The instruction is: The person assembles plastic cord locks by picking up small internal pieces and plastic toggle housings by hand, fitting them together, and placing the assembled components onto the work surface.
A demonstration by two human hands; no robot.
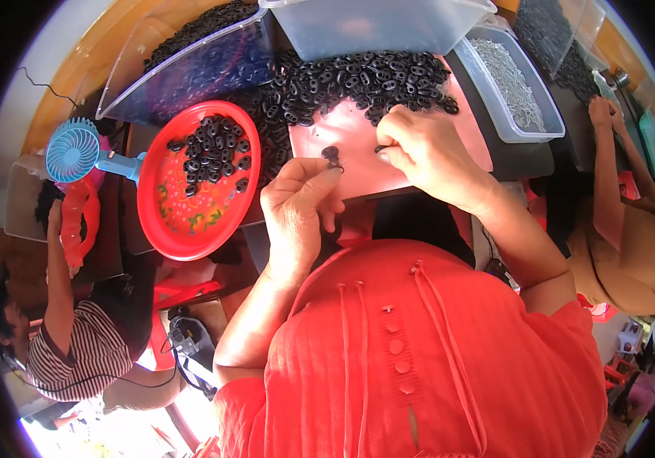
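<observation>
My left hand point(294, 210) is closed in a pinch on a small black plastic piece point(330, 153), whose rounded end sticks up past the thumb and forefinger. A thin strand or wire seems to show beside it, too fine to make out. Just to the right, over the pink sheet point(320, 136), my right hand point(436, 159) is also closed. A small dark piece point(381, 149) shows at its fingertips, mostly hidden by them. Beyond both hands lies a heap of black oval pieces with holes point(358, 80), spread over the far part of the sheet.
On the left, a red tray point(171, 240) holds black pieces, beside a blue handheld fan point(75, 150). Clear bins point(377, 30) line the back; a white tub point(522, 137) holds small silver metal parts. People work at left point(87, 347) and right point(625, 244).
</observation>
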